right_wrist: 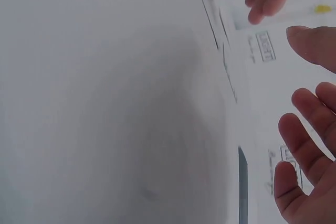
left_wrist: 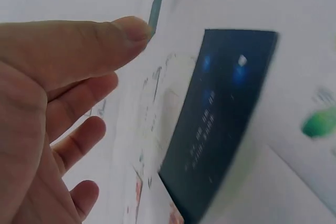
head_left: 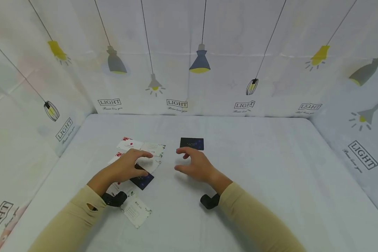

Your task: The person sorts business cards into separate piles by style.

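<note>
Over a loose spread of cards, my left hand (head_left: 127,166) hovers with thumb and fingers apart and nothing between them. Close by its thumb lies a dark blue card (head_left: 143,181) with small light print, tilted across white cards; it fills much of the left wrist view as a card (left_wrist: 220,103). Another dark card (head_left: 192,142) lies squarely on the table, just beyond my right hand (head_left: 199,167). That hand is also empty, fingers loosely bent and thumb apart, facing the left one. In the right wrist view the right hand (right_wrist: 315,140) shows spread fingers.
White cards with floral corners lie on the left: an upper one (head_left: 155,148), one below it (head_left: 153,164) and a nearer one (head_left: 137,211). Under them is a white-covered table (head_left: 271,175). A lamp-printed curtain (head_left: 226,77) borders the back and sides.
</note>
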`<action>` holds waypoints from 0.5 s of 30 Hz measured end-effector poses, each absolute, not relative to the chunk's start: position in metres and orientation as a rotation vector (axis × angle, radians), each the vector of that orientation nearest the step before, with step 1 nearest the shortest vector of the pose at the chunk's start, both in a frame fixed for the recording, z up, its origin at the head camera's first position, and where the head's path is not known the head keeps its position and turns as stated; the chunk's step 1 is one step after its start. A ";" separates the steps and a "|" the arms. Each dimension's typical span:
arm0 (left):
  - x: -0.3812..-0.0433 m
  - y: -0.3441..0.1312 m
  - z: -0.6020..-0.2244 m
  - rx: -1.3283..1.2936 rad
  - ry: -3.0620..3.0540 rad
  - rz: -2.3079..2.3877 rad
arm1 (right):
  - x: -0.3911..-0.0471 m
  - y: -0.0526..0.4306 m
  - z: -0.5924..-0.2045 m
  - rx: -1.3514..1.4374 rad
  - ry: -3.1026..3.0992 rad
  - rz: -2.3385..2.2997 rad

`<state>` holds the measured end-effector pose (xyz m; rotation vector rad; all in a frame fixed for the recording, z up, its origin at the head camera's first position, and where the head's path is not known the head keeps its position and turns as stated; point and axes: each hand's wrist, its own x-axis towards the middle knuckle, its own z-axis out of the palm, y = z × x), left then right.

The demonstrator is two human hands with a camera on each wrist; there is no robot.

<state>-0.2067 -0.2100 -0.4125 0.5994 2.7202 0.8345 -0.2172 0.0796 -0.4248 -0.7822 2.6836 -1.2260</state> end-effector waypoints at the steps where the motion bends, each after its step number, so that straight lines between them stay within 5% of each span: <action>1: -0.204 -0.213 -0.413 0.603 2.722 0.824 | -0.215 0.076 -0.425 -0.793 2.680 -1.221; 15: -0.192 -0.230 -0.429 0.525 2.744 0.687 | -0.200 0.043 -0.427 -0.871 2.613 -1.181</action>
